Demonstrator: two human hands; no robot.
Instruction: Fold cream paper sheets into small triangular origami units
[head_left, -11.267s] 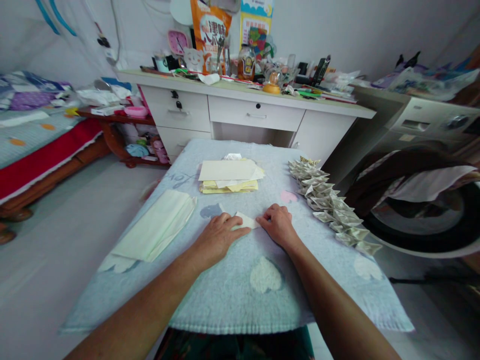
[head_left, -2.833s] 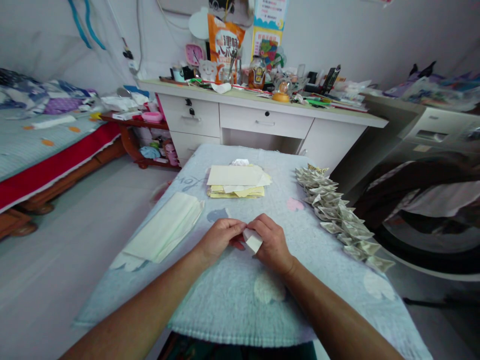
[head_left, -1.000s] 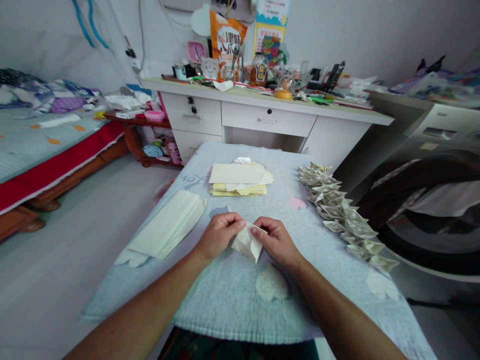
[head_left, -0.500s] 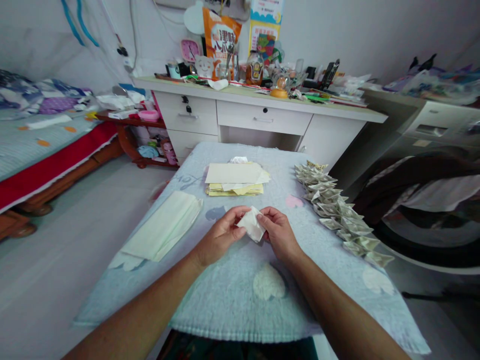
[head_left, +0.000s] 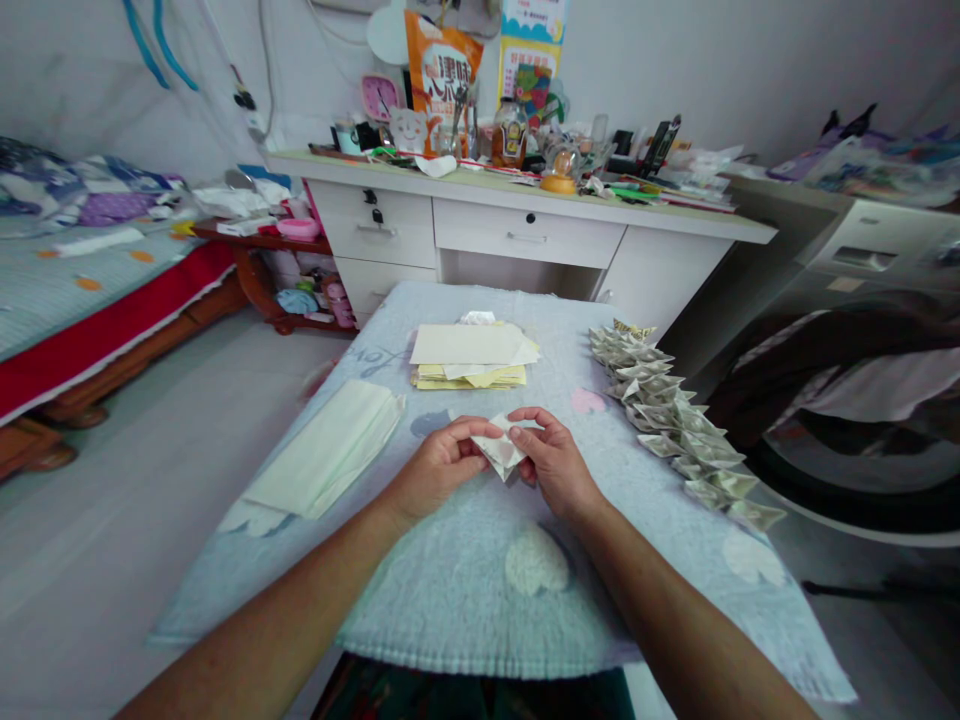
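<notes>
A small folded white paper (head_left: 501,455) is held between my two hands above the cloth-covered table (head_left: 450,590). My left hand (head_left: 448,455) pinches its left corner between thumb and fingers. On the opposite side, my right hand (head_left: 551,452) grips the right edge, its thumb lying on the front face. The paper's lower tip points down towards me. Beyond my hands lies a stack of cream and yellow paper sheets (head_left: 469,345). To the left is a pile of pale green-white paper (head_left: 330,448). Rows of folded paper boats (head_left: 679,420) line the table's right side.
A white desk (head_left: 525,225) with drawers stands behind the table, its top crowded with a jar (head_left: 510,135), an orange bag (head_left: 441,80) and small items. A bed (head_left: 90,270) is at the left. A front-loading washing machine (head_left: 877,250) stands close on the right.
The paper has turned from a squarish shape to a downward-pointing triangle-like one. My left fingers have moved over its upper left, and my right index finger has lifted along the top.
</notes>
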